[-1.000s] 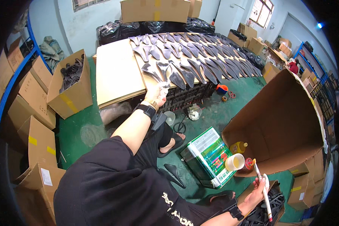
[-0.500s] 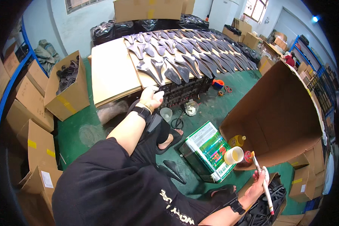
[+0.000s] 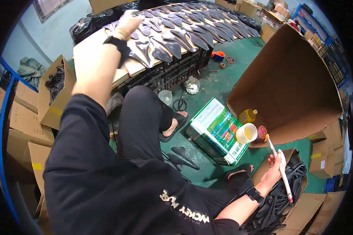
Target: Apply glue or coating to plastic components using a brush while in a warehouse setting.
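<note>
Left hand [image 3: 130, 21] lies spread on the dark pieces [image 3: 172, 35] covering the far worktop [image 3: 86, 47]; many laid out. Right hand [image 3: 273, 166] pinches a brush [image 3: 280, 170] beside the cup [image 3: 246, 133].

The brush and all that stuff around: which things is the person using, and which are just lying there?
In use: brush in right hand; cup; dark pieces under left hand; board.

Lying about: scissors, tape rolls, yellow bottle, big open box.
</note>
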`<state>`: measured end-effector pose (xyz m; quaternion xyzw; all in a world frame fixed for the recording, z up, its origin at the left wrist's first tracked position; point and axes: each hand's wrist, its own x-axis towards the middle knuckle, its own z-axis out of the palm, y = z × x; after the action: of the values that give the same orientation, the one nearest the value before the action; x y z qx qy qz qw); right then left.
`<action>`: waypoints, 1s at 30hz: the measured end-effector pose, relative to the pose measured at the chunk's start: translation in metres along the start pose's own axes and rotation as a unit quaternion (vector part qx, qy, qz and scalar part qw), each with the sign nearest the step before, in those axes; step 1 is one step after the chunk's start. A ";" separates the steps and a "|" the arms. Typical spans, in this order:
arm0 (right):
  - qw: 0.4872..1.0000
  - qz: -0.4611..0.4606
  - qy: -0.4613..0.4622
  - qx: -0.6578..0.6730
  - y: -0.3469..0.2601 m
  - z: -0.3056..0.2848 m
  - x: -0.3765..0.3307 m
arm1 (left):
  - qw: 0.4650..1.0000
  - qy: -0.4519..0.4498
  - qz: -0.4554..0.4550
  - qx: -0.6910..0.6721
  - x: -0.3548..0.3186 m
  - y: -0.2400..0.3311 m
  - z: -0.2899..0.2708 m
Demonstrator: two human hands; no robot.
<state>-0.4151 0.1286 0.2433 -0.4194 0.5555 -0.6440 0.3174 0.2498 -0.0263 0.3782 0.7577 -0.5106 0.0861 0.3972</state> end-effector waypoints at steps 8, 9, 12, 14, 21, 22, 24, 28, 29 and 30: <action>0.990 -0.015 -0.103 0.094 0.005 0.046 0.002 | 0.769 -0.151 -0.271 -0.559 -0.055 -0.029 -0.098; 0.981 -0.006 -0.153 0.123 0.001 0.069 0.001 | 0.761 -0.158 -0.258 -0.574 -0.062 -0.045 -0.100; 0.955 -0.076 -0.285 0.019 -0.012 0.155 -0.012 | 0.893 -0.205 -0.252 -0.310 -0.086 -0.095 -0.103; 0.913 -0.046 -0.406 0.014 -0.023 0.219 -0.024 | 0.931 -0.244 -0.225 -0.155 -0.103 -0.101 -0.107; 0.860 -0.183 -0.472 -0.064 0.014 0.378 -0.034 | 0.797 -0.207 -0.260 -0.505 -0.130 -0.126 -0.108; 0.877 -0.181 -0.431 -0.113 0.013 0.378 -0.024 | 0.786 -0.220 -0.249 -0.522 -0.133 -0.131 -0.110; 0.913 -0.153 -0.343 -0.161 0.009 0.353 0.009 | 0.784 -0.213 -0.205 -0.545 -0.140 -0.117 -0.108; 0.982 -0.107 -0.079 -0.132 0.020 0.214 0.087 | 0.760 -0.280 -0.141 -0.569 -0.145 -0.071 -0.092; 0.987 -0.101 -0.040 -0.117 0.023 0.174 0.098 | 0.744 -0.303 -0.117 -0.584 -0.149 -0.062 -0.085; 0.986 -0.088 -0.012 -0.139 0.025 0.138 0.101 | 0.727 -0.338 -0.106 -0.589 -0.153 -0.052 -0.073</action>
<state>-0.3385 -0.0268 0.2416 -0.5147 0.5965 -0.5809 0.2047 0.2425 0.1410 0.3186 0.4001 -0.4754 -0.5365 0.5710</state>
